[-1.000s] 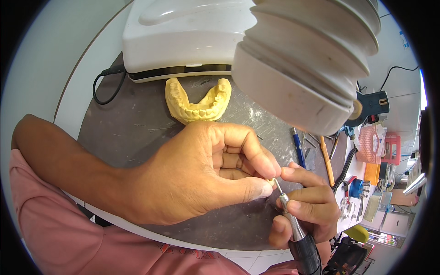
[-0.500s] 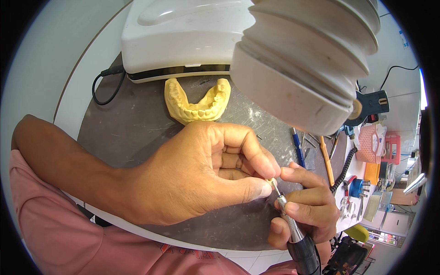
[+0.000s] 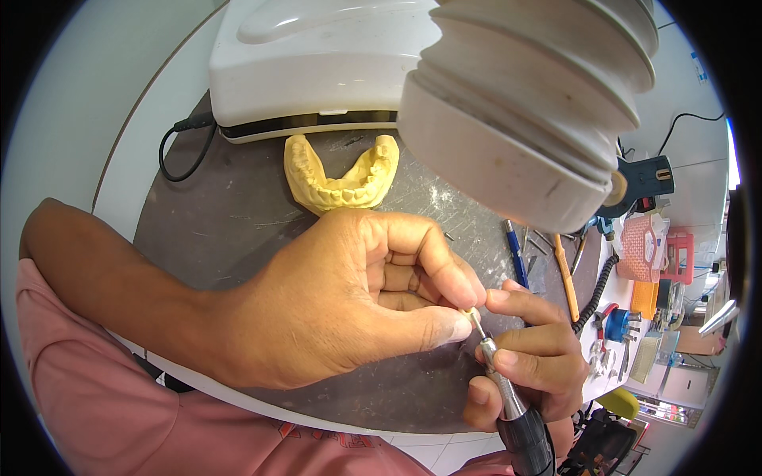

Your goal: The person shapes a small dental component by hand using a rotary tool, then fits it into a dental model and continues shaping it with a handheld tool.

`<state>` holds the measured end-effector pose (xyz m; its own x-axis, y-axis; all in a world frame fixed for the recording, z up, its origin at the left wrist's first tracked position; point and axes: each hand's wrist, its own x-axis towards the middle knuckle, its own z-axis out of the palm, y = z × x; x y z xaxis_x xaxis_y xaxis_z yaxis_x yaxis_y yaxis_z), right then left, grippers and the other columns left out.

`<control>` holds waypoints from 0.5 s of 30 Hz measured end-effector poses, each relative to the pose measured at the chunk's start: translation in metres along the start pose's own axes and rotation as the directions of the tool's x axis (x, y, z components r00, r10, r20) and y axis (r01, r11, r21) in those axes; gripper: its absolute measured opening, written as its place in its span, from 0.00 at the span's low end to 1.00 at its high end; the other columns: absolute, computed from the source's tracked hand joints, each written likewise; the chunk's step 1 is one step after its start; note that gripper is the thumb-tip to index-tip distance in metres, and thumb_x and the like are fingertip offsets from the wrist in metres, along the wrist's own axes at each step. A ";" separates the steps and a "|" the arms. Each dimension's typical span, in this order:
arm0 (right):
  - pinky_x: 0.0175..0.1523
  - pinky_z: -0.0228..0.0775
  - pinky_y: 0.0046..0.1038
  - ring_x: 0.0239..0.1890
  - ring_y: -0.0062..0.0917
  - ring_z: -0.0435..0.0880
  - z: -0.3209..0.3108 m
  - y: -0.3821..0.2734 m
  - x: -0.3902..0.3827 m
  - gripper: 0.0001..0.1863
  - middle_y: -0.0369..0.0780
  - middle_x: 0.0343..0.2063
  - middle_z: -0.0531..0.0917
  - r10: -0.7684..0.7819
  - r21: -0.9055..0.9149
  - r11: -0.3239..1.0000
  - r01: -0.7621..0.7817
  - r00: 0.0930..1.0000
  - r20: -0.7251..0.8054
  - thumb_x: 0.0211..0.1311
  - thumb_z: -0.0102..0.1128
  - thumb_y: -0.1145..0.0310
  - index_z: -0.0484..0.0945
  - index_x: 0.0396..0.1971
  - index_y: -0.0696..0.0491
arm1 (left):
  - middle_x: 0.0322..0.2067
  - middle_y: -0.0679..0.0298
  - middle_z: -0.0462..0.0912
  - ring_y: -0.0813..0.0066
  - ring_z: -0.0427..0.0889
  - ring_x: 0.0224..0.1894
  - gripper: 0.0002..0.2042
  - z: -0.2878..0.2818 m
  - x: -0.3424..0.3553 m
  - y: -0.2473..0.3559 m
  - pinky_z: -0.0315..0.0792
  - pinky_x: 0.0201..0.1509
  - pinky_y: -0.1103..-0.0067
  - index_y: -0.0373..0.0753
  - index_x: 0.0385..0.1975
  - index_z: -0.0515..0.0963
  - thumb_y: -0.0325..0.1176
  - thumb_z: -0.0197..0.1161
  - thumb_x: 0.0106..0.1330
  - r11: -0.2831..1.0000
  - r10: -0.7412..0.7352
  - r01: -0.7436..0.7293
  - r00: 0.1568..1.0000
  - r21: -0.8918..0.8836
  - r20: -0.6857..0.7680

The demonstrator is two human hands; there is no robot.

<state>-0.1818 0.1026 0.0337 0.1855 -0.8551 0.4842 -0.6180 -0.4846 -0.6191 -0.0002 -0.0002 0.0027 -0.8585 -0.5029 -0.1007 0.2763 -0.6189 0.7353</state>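
Between the thumb and fingertips of my left hand (image 3: 341,293) is a small pale piece (image 3: 471,316), mostly hidden by the fingers. My right hand (image 3: 540,357) is closed around a silver and black rotary handpiece (image 3: 520,440), pen-like, with its thin bit (image 3: 480,329) at the pale piece. My right index fingertip lies close beside the left fingertips. A yellow plaster dental arch model (image 3: 340,184) rests on the grey worktop (image 3: 190,230), just above my left hand.
A white housing (image 3: 309,71) stands at the back, and a large ribbed white nozzle (image 3: 516,143) hangs over the right. A blue pen (image 3: 514,254), a wooden-handled tool (image 3: 567,285), a coiled cord, a pink basket (image 3: 635,246) and a blue cylinder (image 3: 615,325) sit to the right.
The handpiece in my right hand has shifted slightly up and left toward the pale piece. My left hand and the dental model show almost no movement.
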 end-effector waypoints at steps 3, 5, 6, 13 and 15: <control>0.49 0.77 0.41 0.40 0.40 0.85 0.001 -0.001 -0.002 0.15 0.38 0.24 0.81 0.016 -0.009 1.000 -0.016 1.000 -0.019 0.46 0.72 0.73 0.76 0.34 0.53 | 0.41 0.57 0.78 0.75 0.79 0.45 0.07 0.001 0.000 0.000 0.74 0.53 0.79 0.34 0.32 0.73 0.16 0.63 0.58 1.000 -0.006 0.006 1.000 -0.001 -0.006; 0.49 0.77 0.41 0.40 0.40 0.85 0.002 -0.001 -0.002 0.15 0.38 0.24 0.81 0.026 -0.006 1.000 -0.027 0.999 -0.032 0.46 0.72 0.73 0.76 0.34 0.53 | 0.40 0.57 0.78 0.75 0.79 0.45 0.07 0.000 0.001 0.000 0.74 0.53 0.79 0.34 0.32 0.73 0.16 0.62 0.58 1.000 -0.009 0.009 1.000 0.001 -0.011; 0.49 0.77 0.41 0.40 0.40 0.85 0.002 0.000 -0.001 0.15 0.38 0.24 0.81 0.017 -0.005 1.000 -0.017 0.999 -0.029 0.46 0.72 0.73 0.76 0.34 0.53 | 0.40 0.57 0.78 0.75 0.79 0.45 0.07 0.000 0.001 0.000 0.74 0.53 0.79 0.34 0.32 0.73 0.16 0.62 0.58 1.000 -0.009 0.009 1.000 -0.002 -0.006; 0.49 0.77 0.41 0.40 0.39 0.85 0.000 -0.001 0.001 0.15 0.37 0.24 0.81 -0.001 -0.022 1.000 0.001 1.000 0.010 0.46 0.73 0.72 0.76 0.33 0.52 | 0.41 0.57 0.78 0.75 0.79 0.45 0.07 0.000 0.000 0.000 0.74 0.53 0.79 0.34 0.32 0.73 0.16 0.62 0.58 1.000 -0.016 0.016 1.000 0.002 -0.005; 0.49 0.77 0.41 0.40 0.39 0.85 0.000 -0.001 0.001 0.15 0.38 0.24 0.81 -0.005 -0.017 1.000 0.006 1.000 0.009 0.46 0.73 0.72 0.76 0.34 0.53 | 0.41 0.57 0.78 0.75 0.79 0.45 0.07 0.000 0.000 0.001 0.74 0.53 0.79 0.34 0.32 0.73 0.16 0.62 0.58 1.000 -0.020 0.020 1.000 0.001 -0.008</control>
<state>-0.1813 0.1017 0.0349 0.1959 -0.8541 0.4819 -0.6301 -0.4861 -0.6055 0.0001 -0.0005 0.0039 -0.8603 -0.4951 -0.1211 0.2583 -0.6284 0.7338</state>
